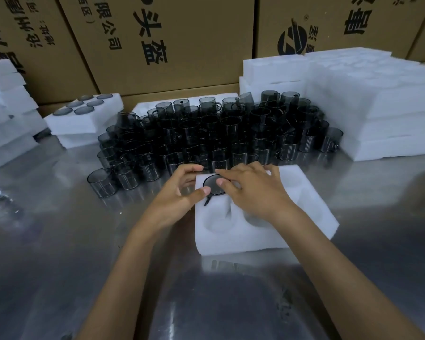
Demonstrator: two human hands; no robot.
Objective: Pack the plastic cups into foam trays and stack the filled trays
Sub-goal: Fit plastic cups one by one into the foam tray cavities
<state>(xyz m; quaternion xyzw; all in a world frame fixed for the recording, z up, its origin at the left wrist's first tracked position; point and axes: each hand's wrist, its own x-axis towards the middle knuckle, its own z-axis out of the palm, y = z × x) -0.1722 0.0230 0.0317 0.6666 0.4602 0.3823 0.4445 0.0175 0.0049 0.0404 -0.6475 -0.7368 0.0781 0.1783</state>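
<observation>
**One cup sits in the far-left pocket of the tray, both hands on it**

A white foam tray (263, 238) lies on the shiny metal table (59, 253), close to the person. A dark see-through cup (212, 185) stands upside down in the far-left pocket of the tray, so its round flat bottom faces up and its long axis is upright. The thin handle of the cup points toward the person and a little to the left, and lies in a slot of the foam.

The left hand (179, 195) is at the left edge of the tray. Its fingers are curved and its thumb tip touches the near-left edge of the cup; I cannot tell if it really grips. The right hand (250, 190) lies flat over the tray, with straight fingers that press on the top of the cup, not closed around it.

Behind the tray, many cups of the same kind (219, 133) stand crowded together. A filled tray (84, 116) is at the far left on another tray. A tall stack of empty trays (368, 101) is at the right. Brown cardboard boxes (157, 40) stand at the back.
</observation>
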